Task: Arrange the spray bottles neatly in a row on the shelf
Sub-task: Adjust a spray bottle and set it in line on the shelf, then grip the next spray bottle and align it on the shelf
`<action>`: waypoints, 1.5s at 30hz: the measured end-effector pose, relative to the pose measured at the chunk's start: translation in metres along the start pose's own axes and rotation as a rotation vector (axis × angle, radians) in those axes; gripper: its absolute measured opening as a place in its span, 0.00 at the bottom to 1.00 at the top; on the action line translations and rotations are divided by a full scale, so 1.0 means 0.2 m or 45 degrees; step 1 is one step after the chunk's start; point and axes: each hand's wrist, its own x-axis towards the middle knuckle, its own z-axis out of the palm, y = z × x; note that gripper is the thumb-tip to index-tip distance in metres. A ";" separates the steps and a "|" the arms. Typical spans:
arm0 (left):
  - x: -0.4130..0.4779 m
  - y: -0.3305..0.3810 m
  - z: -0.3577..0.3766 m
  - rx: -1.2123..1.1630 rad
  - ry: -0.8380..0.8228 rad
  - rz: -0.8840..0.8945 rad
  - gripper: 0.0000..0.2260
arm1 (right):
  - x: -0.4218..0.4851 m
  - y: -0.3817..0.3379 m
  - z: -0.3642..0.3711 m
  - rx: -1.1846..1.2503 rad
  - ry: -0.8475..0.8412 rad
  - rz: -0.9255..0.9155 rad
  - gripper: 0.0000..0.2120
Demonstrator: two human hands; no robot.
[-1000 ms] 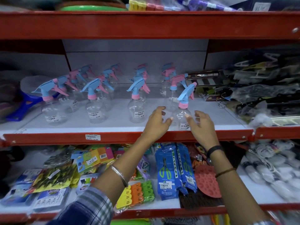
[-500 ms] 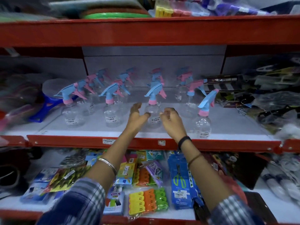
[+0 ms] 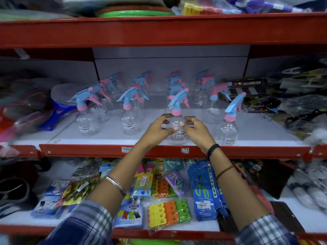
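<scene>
Several clear spray bottles with blue-and-pink trigger heads stand on the white shelf (image 3: 109, 138) in columns running front to back. The front row has one at the left (image 3: 86, 123), one beside it (image 3: 128, 123), a middle one (image 3: 177, 138) and a right one (image 3: 228, 132) whose nozzle tilts up to the right. My left hand (image 3: 156, 130) and my right hand (image 3: 197, 132) cup the round body of the middle front bottle from both sides, fingers on the plastic. The bottle stands upright near the shelf's red front edge (image 3: 88, 151).
A blue plastic item (image 3: 56, 112) lies left of the bottles, and dark packaged goods (image 3: 300, 105) crowd the right end. A red beam (image 3: 159, 30) runs overhead. On the lower shelf lie coloured clothes pegs (image 3: 169, 214) and blue scissor packs (image 3: 203, 191).
Both hands left the rightmost front bottle, moved left and closed around the middle front bottle. The view has shifted left with them.
</scene>
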 end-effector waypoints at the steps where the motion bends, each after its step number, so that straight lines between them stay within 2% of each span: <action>1: -0.02 0.01 0.00 0.014 -0.005 0.003 0.24 | -0.02 0.00 0.00 0.010 -0.001 -0.003 0.20; 4: -0.07 0.01 0.00 0.057 -0.025 0.020 0.24 | -0.09 0.01 0.01 0.009 0.027 -0.012 0.17; 10: -0.09 0.00 -0.01 0.054 -0.060 0.027 0.24 | -0.14 -0.01 0.02 -0.056 0.069 0.028 0.20; 12: -0.11 -0.01 -0.02 0.060 -0.049 0.018 0.24 | -0.17 -0.01 0.03 -0.037 0.193 0.002 0.19; 14: -0.13 -0.04 -0.05 0.038 0.073 0.022 0.22 | -0.22 -0.03 0.04 0.010 0.382 -0.092 0.15; 17: -0.18 -0.10 -0.13 -0.094 0.483 0.057 0.13 | -0.30 -0.08 0.11 0.088 0.534 -0.279 0.07; 19: -0.20 -0.15 -0.21 -0.129 0.740 0.063 0.09 | -0.34 -0.15 0.19 0.139 0.526 -0.391 0.04; 22: -0.17 -0.23 -0.37 -0.157 0.872 0.018 0.12 | -0.32 -0.25 0.35 0.157 0.398 -0.494 0.03; 25: -0.10 -0.30 -0.50 -0.153 0.772 -0.048 0.20 | -0.20 -0.32 0.51 0.128 0.278 -0.497 0.02; 28: -0.01 -0.36 -0.57 -0.191 0.589 -0.192 0.25 | -0.02 -0.33 0.64 0.056 0.167 -0.313 0.08; 33: 0.04 -0.39 -0.64 -0.122 0.253 -0.222 0.23 | 0.20 -0.28 0.79 -0.037 0.000 0.002 0.22; 36: 0.03 -0.37 -0.67 -0.125 0.204 -0.189 0.19 | 0.24 -0.26 0.81 0.120 -0.055 0.150 0.27; 45: -0.10 -0.34 -0.72 -0.105 0.086 -0.049 0.21 | 0.12 -0.27 0.79 0.074 0.019 0.017 0.23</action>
